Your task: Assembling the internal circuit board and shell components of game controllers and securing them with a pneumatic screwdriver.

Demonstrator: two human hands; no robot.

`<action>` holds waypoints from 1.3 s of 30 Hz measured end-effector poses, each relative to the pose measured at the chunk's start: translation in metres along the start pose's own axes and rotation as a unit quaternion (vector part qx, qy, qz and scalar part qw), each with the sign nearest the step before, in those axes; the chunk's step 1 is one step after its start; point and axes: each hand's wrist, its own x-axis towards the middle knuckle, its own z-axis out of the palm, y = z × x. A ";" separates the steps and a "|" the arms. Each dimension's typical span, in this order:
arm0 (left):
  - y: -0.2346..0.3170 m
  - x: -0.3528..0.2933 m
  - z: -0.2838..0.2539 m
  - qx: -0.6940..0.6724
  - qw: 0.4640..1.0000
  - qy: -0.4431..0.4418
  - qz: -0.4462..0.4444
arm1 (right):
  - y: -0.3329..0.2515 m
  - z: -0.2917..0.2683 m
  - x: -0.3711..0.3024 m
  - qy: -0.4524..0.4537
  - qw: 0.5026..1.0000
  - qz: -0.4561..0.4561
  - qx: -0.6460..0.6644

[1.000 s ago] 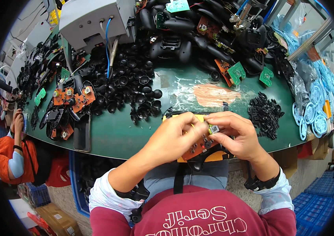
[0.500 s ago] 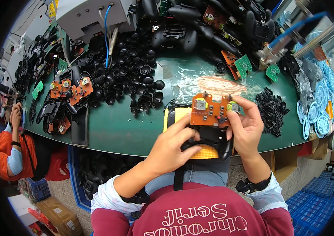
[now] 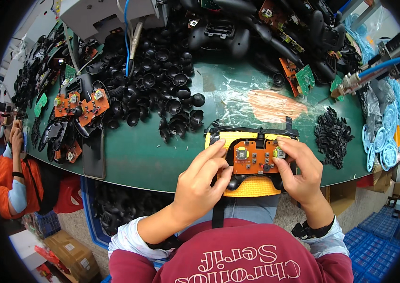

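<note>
An orange circuit board (image 3: 255,159) with two thumbstick modules lies within a black game controller shell (image 3: 240,181). The shell rests on a yellow padded mat (image 3: 252,192) at the table's near edge. My left hand (image 3: 201,181) is closed on the shell's left side, its fingertips beside the board's left edge. With thumb and index finger, my right hand (image 3: 302,172) pinches the board at its right thumbstick module; its other fingers are mostly hidden.
Black thumbstick caps (image 3: 162,94) lie heaped left of centre. More boards (image 3: 82,107) and a phone (image 3: 95,155) sit farther left. Small black parts (image 3: 333,137) are piled on the right, near light blue cords (image 3: 383,141). A metal tool with a blue hose (image 3: 358,80) hangs above.
The board has come down from above the shell and now lies in it. My left hand has moved onto the shell's left side. The view has shifted slightly.
</note>
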 end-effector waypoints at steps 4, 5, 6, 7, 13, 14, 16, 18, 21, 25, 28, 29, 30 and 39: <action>0.007 0.006 -0.011 0.023 0.997 -0.050 0.053 | -0.002 -0.004 0.002 -0.016 0.997 -0.034 -0.070; 0.008 0.005 -0.011 0.014 0.996 -0.067 0.049 | -0.005 -0.006 0.004 -0.017 0.997 -0.032 -0.069; 0.008 0.004 -0.012 0.006 0.996 -0.083 0.044 | -0.008 -0.008 0.008 -0.023 0.992 -0.044 -0.114; 0.006 0.004 -0.011 0.007 0.996 -0.085 0.042 | -0.008 -0.008 0.010 -0.029 0.985 -0.056 -0.159; 0.004 0.004 -0.010 0.089 0.981 -0.109 0.135 | 0.030 -0.005 0.001 -0.056 0.998 -0.024 -0.001; 0.004 0.003 -0.009 0.083 0.982 -0.108 0.131 | 0.032 -0.006 0.002 -0.054 0.998 -0.023 -0.001; 0.004 0.004 -0.008 0.088 0.981 -0.100 0.139 | 0.037 -0.009 0.004 -0.061 0.997 -0.057 -0.003; 0.005 0.003 -0.006 0.089 0.982 -0.093 0.140 | 0.043 -0.014 0.013 -0.093 0.993 -0.078 0.005; 0.004 0.002 -0.008 0.117 0.977 -0.093 0.150 | 0.038 -0.009 0.009 -0.095 0.992 -0.084 0.009; 0.007 0.003 -0.007 0.122 0.977 -0.094 0.145 | 0.047 -0.011 0.012 -0.098 0.990 -0.102 0.011; 0.009 0.008 -0.010 0.105 0.982 -0.094 0.125 | 0.047 -0.010 0.011 -0.101 0.988 -0.112 0.009; 0.010 0.007 -0.010 0.088 0.987 -0.084 0.103 | 0.046 -0.009 0.010 -0.100 0.988 -0.113 0.006; 0.013 0.008 -0.007 0.074 0.990 -0.074 0.092 | 0.046 -0.009 0.009 -0.101 0.988 -0.118 0.013; 0.012 0.020 -0.022 0.072 0.983 -0.138 0.099 | 0.043 -0.012 0.009 -0.106 0.989 -0.107 -0.007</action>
